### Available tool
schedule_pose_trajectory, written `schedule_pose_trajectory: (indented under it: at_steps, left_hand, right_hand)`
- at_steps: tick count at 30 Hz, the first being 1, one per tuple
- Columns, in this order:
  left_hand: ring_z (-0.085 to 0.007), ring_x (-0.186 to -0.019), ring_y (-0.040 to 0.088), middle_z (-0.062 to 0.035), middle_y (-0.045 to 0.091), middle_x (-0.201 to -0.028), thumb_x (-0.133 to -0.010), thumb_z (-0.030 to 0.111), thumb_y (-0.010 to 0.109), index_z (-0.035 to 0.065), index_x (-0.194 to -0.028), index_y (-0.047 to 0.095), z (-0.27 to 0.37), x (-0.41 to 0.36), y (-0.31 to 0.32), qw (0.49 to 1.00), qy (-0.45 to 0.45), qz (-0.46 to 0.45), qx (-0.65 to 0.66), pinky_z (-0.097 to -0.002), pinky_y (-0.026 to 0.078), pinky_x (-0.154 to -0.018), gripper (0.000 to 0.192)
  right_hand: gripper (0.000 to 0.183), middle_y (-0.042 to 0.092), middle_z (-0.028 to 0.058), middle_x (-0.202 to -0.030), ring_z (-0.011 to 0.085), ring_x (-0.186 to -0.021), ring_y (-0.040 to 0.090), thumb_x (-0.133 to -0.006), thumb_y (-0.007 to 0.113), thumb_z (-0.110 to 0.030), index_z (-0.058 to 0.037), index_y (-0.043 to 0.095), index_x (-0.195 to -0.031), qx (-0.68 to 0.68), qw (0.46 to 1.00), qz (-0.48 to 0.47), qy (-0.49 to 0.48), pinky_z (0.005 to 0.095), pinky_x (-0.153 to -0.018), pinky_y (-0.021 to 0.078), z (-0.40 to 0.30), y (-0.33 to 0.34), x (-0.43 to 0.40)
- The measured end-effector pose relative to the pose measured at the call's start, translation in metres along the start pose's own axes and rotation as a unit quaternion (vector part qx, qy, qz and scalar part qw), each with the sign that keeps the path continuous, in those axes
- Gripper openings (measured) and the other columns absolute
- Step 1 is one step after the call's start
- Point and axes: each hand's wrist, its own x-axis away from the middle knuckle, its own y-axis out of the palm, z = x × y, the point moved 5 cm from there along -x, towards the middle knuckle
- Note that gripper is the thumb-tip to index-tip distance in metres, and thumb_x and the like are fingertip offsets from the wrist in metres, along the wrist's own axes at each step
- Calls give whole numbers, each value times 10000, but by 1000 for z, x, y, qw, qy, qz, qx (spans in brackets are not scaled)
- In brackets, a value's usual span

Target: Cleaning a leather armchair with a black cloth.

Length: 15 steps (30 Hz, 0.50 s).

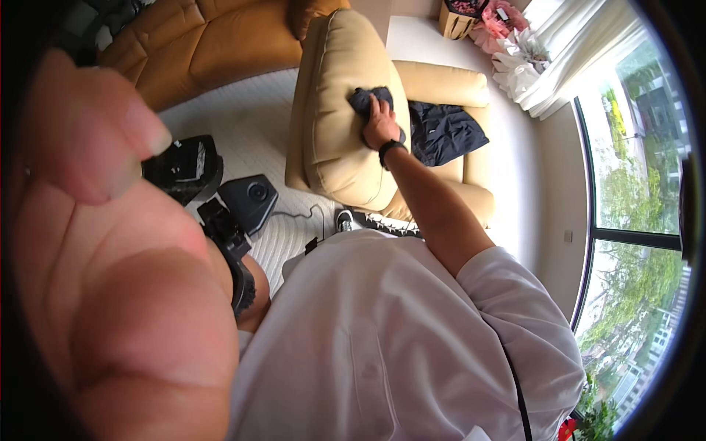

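My right hand (381, 122), with a black band at its wrist, presses a bunched dark cloth (361, 101) against the backrest (345, 149) of a tan leather armchair. The cloth shows around the fingers and beside the palm. Large and blurred, my left hand (127, 248) is raised close to the lens at the left, its fingers curled; whether anything is in it is hidden. A black strap with a mount (238, 275) appears around the left forearm, and a black device with a round lens (255, 194) sits beside it. A dark garment (444, 132) lies on the armchair seat.
A brown leather sofa (220, 49) stands at the back left. Another black device (185, 165) is partly behind my left hand. A thin cable (300, 213) runs near my shoe (345, 220). Wrapped bouquets (518, 47) and a gift bag (458, 22) stand near the curtain (573, 49) and window.
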Motion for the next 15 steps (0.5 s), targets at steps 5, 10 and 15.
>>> schedule_pose_trajectory:
  at_steps: [5,10,15]
  left_hand:
    - [-197,-855,601,-222,614,-1243,-1067,243,435,-62,-1291,550,-5,-2,-10,1000,-1,10,-8,-313,470,-785,395]
    - [-168,-782,595,-212,621,-1216,-1062,230,449,-61,-1275,552,-7,-9,-27,1000,11,24,-2,-283,477,-720,375]
    - [-139,-709,588,-203,629,-1188,-1057,218,462,-60,-1259,553,-50,-2,-15,998,-49,40,5,-253,485,-655,355]
  right_hand:
    - [729,417,139,-1502,424,-1298,474,-875,512,-112,-182,303,-1570,-20,1000,-2,5,493,-1104,418,-1,8,2]
    - [748,418,152,-1498,457,-1314,463,-855,529,-93,-172,305,-1565,-27,999,10,19,496,-1108,420,7,11,-6]
    - [734,450,170,-1472,464,-1256,489,-848,547,-109,-162,336,-1549,-31,997,53,42,485,-1084,443,11,-11,7]
